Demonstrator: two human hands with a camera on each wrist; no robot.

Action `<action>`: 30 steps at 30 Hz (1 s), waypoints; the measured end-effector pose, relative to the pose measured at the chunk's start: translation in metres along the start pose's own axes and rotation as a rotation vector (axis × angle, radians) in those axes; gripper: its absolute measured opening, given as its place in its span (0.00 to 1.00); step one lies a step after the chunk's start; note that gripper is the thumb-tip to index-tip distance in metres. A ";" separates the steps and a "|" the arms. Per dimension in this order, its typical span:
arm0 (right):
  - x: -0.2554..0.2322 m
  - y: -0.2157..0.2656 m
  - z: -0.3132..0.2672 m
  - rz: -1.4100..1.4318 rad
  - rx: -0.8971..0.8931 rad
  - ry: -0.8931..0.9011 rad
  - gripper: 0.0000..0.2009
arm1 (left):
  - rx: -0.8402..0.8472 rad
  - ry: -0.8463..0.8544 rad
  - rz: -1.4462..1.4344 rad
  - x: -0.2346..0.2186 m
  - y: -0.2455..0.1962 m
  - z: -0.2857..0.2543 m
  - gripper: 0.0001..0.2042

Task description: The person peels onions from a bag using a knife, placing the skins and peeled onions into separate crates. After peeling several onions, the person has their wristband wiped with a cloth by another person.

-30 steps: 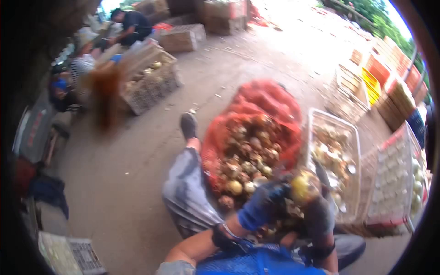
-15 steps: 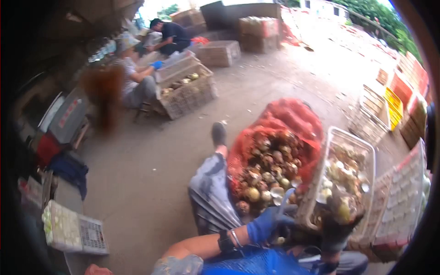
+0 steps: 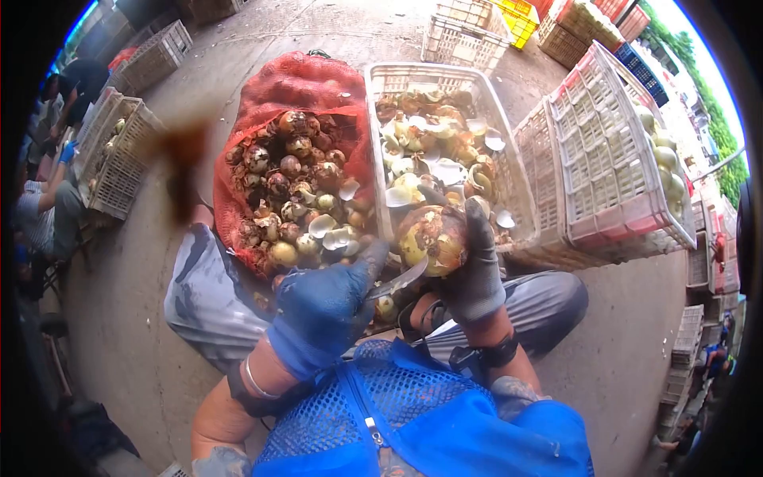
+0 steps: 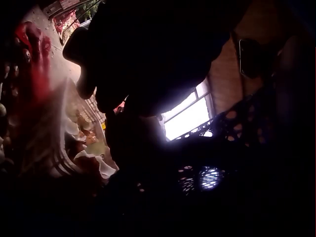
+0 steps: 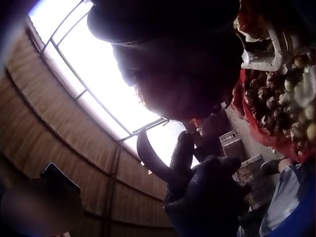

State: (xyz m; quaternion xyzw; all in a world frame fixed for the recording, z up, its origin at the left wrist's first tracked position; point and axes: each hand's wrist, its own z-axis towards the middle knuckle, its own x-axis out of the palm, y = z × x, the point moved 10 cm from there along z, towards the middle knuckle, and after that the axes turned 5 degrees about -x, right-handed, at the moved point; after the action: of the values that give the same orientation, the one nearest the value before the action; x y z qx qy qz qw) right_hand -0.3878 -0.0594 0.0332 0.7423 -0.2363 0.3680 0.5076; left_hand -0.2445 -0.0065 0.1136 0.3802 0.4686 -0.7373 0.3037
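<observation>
In the head view, my right hand (image 3: 475, 274), in a dark grey glove, grips a large onion (image 3: 431, 241) with loose brown skin over a yellowish body. My left hand (image 3: 322, 310), in a blue glove, holds a knife (image 3: 401, 278) by its handle, the curved blade overlapping the onion's lower edge. Seen from the right wrist, that knife (image 5: 155, 160) points up out of the left hand (image 5: 205, 192). The left wrist view is mostly dark, with the hand a silhouette. Between my legs stands a red mesh bag (image 3: 298, 83) of unpeeled onions.
A white crate (image 3: 517, 171) holding onion skins stands just beyond my right hand. Farther right is a stacked crate (image 3: 608, 155) of pale peeled onions. At the far left, a person in a blue glove (image 3: 68, 151) sits by another crate (image 3: 123, 159).
The head view has swung right and down. My right hand and its onion have come from over the crate's near end to in front of me, and the knife is now against the onion's edge.
</observation>
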 end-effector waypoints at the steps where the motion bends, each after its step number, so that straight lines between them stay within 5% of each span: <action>1: -0.003 -0.001 0.000 0.001 0.013 -0.015 0.39 | 0.019 0.013 0.036 0.003 -0.002 0.000 0.32; 7: -0.014 -0.013 0.004 0.050 0.089 0.042 0.39 | 0.050 0.026 0.095 0.021 0.005 0.001 0.29; 11: -0.022 -0.018 0.002 0.072 0.101 -0.080 0.38 | 0.115 0.009 0.077 0.029 0.009 0.001 0.28; 17: -0.022 -0.031 -0.009 0.058 0.144 -0.077 0.35 | -0.065 0.018 0.051 0.049 0.031 -0.004 0.33; 19: -0.008 -0.010 -0.012 -0.250 -0.096 0.031 0.34 | -0.085 -0.034 -0.039 0.056 0.035 -0.008 0.33; 23: -0.024 -0.009 -0.010 -0.334 -0.178 -0.067 0.33 | -0.059 -0.014 -0.029 0.065 0.035 -0.008 0.31; 26: -0.031 -0.034 -0.012 -0.129 0.056 -0.032 0.31 | 0.078 -0.057 0.086 0.064 0.036 -0.002 0.31; 29: -0.022 -0.030 -0.012 -0.195 -0.061 0.146 0.25 | 0.157 -0.106 0.168 0.062 0.035 0.001 0.29; 30: -0.018 -0.016 -0.010 -0.689 -0.216 0.182 0.24 | 0.188 -0.138 0.159 0.062 0.037 0.001 0.29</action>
State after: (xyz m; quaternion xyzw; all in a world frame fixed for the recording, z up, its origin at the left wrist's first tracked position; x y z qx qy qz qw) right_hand -0.3905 -0.0446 0.0117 0.6847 0.0358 0.2130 0.6961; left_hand -0.2479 -0.0273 0.0449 0.3916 0.3437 -0.7760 0.3556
